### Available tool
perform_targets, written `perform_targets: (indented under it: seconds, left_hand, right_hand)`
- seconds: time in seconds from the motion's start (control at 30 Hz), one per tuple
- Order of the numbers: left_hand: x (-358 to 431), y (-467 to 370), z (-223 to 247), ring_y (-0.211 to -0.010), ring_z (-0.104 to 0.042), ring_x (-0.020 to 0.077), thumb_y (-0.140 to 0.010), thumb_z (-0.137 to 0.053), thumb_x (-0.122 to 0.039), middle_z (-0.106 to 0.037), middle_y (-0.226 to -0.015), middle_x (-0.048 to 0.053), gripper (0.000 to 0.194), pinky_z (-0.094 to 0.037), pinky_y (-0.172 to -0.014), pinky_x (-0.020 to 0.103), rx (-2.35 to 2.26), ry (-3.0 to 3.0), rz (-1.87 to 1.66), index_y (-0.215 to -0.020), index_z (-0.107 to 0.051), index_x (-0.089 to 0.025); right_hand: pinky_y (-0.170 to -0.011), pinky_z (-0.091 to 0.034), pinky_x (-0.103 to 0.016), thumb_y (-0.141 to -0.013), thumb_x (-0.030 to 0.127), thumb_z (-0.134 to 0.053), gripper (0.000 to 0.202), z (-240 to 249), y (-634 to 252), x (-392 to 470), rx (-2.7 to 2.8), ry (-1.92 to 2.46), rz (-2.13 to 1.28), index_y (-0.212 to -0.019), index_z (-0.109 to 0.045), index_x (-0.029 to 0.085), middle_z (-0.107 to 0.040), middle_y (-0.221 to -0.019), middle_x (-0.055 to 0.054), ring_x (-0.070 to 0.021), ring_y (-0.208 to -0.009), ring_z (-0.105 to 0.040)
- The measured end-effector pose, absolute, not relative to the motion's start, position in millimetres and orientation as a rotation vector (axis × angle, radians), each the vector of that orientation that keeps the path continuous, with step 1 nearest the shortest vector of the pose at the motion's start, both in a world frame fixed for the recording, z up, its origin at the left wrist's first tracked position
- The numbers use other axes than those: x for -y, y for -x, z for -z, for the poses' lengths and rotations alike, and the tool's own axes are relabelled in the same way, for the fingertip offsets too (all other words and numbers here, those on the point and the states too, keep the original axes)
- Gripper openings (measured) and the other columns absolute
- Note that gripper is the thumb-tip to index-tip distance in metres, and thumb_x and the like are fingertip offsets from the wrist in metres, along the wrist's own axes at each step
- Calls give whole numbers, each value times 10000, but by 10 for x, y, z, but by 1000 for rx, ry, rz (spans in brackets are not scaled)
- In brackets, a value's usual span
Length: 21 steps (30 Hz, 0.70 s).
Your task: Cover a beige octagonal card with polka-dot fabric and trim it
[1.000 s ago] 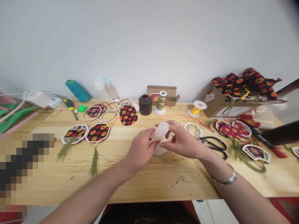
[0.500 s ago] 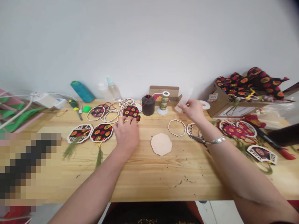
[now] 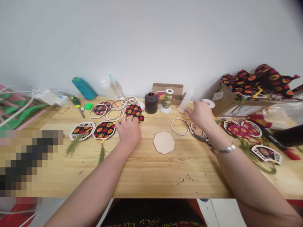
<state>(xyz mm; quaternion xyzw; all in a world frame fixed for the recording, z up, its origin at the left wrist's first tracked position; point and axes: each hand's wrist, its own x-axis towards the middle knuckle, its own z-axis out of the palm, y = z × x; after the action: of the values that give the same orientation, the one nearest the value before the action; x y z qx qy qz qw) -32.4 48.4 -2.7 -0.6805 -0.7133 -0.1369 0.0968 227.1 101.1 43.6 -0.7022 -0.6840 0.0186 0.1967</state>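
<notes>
My left hand (image 3: 129, 130) rests its fingertips on the lower edge of a black piece of cloth (image 3: 133, 110) with red flower spots; whether it grips the cloth cannot be made out. My right hand (image 3: 200, 113) is raised at the back right, fingers bent, beside a thin whitish strip (image 3: 185, 102) and a white ring (image 3: 208, 103); its fingertips are partly hidden. Between my forearms a plain pale scalloped disc (image 3: 164, 142) lies flat. Just right of it are a thin wooden outline frame (image 3: 180, 126) and dark scissors (image 3: 201, 137) over a lattice frame.
Behind stand a black spool (image 3: 151, 103), a green-gold spool (image 3: 168, 102) and a small cardboard box (image 3: 175, 90). Tasselled ornaments (image 3: 104, 130) lie at left, near a teal cone (image 3: 84, 88). At right, a carton (image 3: 236, 105) holds patterned cloth; more ornaments lie before it.
The view has shifted slightly. My right hand has moved a little to the right, away from the whitish strip, which now stands more upright. My left hand stays by the cloth.
</notes>
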Motion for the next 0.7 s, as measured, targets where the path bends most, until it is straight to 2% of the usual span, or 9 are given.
perform_targets:
  seconds: [0.07,0.1,0.17,0.27,0.33,0.43,0.53,0.63,0.7]
  left_hand:
    - [-454,301,9,-978,-580,358,-895,-490,-183,-723,-983,155,221,-374,-753,475,2028,2039,548,-856,-707,-165]
    - [-429,280,-6,-960,-591,344,-893,-514,-197,-730,-961,141,200,-382,-749,461,1958,2053,647,-842,-705,-169]
    - [-358,220,-37,-914,-610,301,-891,-546,-206,-739,-917,109,161,-399,-753,430,1747,2097,867,-850,-699,-175]
    - [-213,107,-71,-906,-620,257,-875,-582,-171,-745,-903,78,111,-413,-809,418,1397,2201,1085,-896,-691,-182]
    - [-118,44,-79,-898,-626,244,-848,-612,-129,-753,-889,58,118,-408,-842,431,1220,2286,1140,-913,-686,-194]
    - [-22,-2,-87,-905,-632,230,-828,-628,-112,-758,-905,24,187,-408,-888,444,1074,2462,1201,-943,-691,-245]
    - [3,-4,-102,-1049,-610,250,-846,-620,-188,-718,-1097,68,251,-429,-960,449,1313,2607,1427,-1086,-669,-243]
    - [-36,-7,-117,-1162,-574,255,-888,-582,-305,-623,-1279,117,356,-462,-976,426,1877,2542,1949,-1229,-595,-202]
    - [-80,-15,-125,-1167,-582,255,-881,-593,-385,-608,-1307,120,379,-488,-946,406,2225,2423,2396,-1210,-605,-196]
  right_hand:
    - [-743,-461,-382,-842,282,-583,216,-537,-2164,-775,1907,1867,-109,-927,-691,116,-690,-951,-172,-261,-850,-631]
    - [-733,-469,-373,-856,296,-567,211,-568,-2099,-661,1919,1776,-288,-895,-697,135,-699,-867,-134,-238,-802,-634]
    - [-622,-491,-320,-876,402,-547,296,-578,-1968,-475,1846,1593,-867,-830,-690,147,-679,-724,-88,-192,-679,-626]
    - [-463,-478,-268,-833,624,-534,508,-484,-1839,-342,1430,1410,-1525,-790,-668,136,-706,-825,-123,-166,-604,-640]
    - [-414,-451,-237,-761,637,-621,507,-391,-1822,-335,1209,1341,-1729,-772,-675,133,-715,-826,-115,-155,-585,-648]
    - [-400,-413,-190,-628,480,-796,367,-276,-1873,-376,1066,1264,-1763,-693,-677,139,-684,-650,-32,-94,-497,-578]
    - [-431,-405,-172,-600,400,-826,298,-226,-1945,-411,1072,1178,-1685,-662,-674,151,-660,-585,13,-56,-464,-528]
    - [-454,-406,-179,-630,407,-812,283,-228,-1987,-415,1142,1136,-1688,-678,-681,161,-666,-592,13,-59,-475,-537]
    - [-465,-416,-191,-649,414,-805,282,-239,-1996,-404,1201,1105,-1715,-687,-681,163,-666,-590,12,-65,-479,-542]
